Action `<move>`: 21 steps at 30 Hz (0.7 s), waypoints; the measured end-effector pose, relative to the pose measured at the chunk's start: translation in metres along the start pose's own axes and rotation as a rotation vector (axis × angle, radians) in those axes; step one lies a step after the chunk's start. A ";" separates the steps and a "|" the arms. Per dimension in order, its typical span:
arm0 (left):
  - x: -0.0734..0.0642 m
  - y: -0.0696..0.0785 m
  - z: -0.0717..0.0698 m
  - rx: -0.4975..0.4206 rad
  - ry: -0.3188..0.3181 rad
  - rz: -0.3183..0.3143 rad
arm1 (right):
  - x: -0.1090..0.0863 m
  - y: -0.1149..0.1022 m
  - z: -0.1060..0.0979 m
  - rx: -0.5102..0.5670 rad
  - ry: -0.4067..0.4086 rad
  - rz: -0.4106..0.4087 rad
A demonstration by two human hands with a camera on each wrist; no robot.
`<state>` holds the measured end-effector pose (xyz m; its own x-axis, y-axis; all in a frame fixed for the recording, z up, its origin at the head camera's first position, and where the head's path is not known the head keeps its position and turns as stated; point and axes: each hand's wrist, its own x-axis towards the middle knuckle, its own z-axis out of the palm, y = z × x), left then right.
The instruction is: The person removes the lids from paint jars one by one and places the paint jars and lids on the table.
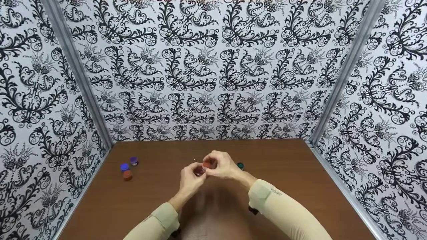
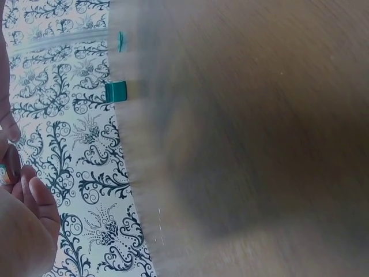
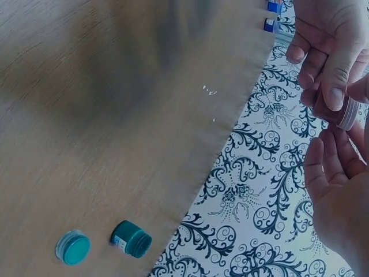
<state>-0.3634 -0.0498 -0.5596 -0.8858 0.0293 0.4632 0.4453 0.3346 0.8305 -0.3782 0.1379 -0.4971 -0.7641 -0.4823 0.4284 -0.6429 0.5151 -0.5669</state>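
Both hands meet over the middle of the table around a small red paint jar (image 3: 330,107) with a pale ridged lid (image 3: 349,113). My left hand (image 1: 192,180) grips the jar body, its thumb lying along the side in the right wrist view. At the lid end, my right hand (image 1: 223,165) pinches the red-orange top with thumb and forefinger. Fingers hide part of the jar. Nearest the right hand stands a green jar (image 3: 132,238), its mouth uncovered, with a green lid (image 3: 74,248) lying apart from it on the table.
Several small jars stand at the left of the brown table (image 1: 160,153): purple (image 1: 134,161), blue (image 1: 124,167) and orange-red (image 1: 127,175). Tiny white specks (image 3: 209,91) lie on the wood. Patterned walls (image 1: 206,73) enclose the back and sides.
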 end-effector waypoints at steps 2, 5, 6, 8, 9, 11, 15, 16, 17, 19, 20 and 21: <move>0.000 0.000 0.000 0.002 -0.002 0.003 | 0.000 0.000 -0.001 -0.001 -0.004 -0.003; 0.001 0.000 0.000 -0.004 -0.003 0.006 | 0.001 -0.001 -0.001 -0.003 -0.011 -0.001; 0.001 0.000 0.000 -0.007 -0.004 0.006 | 0.001 -0.001 -0.002 -0.006 -0.016 -0.001; 0.001 -0.001 0.000 -0.008 -0.005 0.005 | 0.001 -0.001 -0.003 -0.024 -0.027 -0.005; 0.000 -0.001 0.000 -0.009 -0.006 0.004 | 0.002 -0.001 -0.003 -0.036 -0.028 -0.008; 0.000 -0.001 0.000 -0.008 -0.006 -0.005 | 0.002 -0.002 -0.005 -0.062 -0.026 -0.009; 0.000 0.000 -0.001 -0.002 0.007 -0.011 | 0.005 -0.004 -0.007 -0.120 0.005 0.052; 0.000 0.000 -0.001 0.003 0.011 -0.011 | 0.005 -0.005 -0.008 -0.132 0.015 0.083; 0.000 0.001 -0.001 0.009 0.013 -0.008 | 0.005 -0.006 -0.008 -0.143 0.027 0.116; 0.000 0.002 -0.001 0.018 0.017 -0.003 | 0.005 -0.007 -0.008 -0.160 0.049 0.178; 0.000 0.003 -0.001 0.023 0.018 0.002 | 0.005 -0.007 -0.007 -0.163 0.060 0.204; 0.001 0.003 -0.001 0.027 0.020 0.007 | 0.005 -0.008 -0.007 -0.168 0.072 0.222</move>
<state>-0.3623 -0.0491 -0.5563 -0.8798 0.0129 0.4752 0.4474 0.3600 0.8186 -0.3778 0.1364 -0.4856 -0.8852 -0.2961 0.3589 -0.4544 0.7157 -0.5303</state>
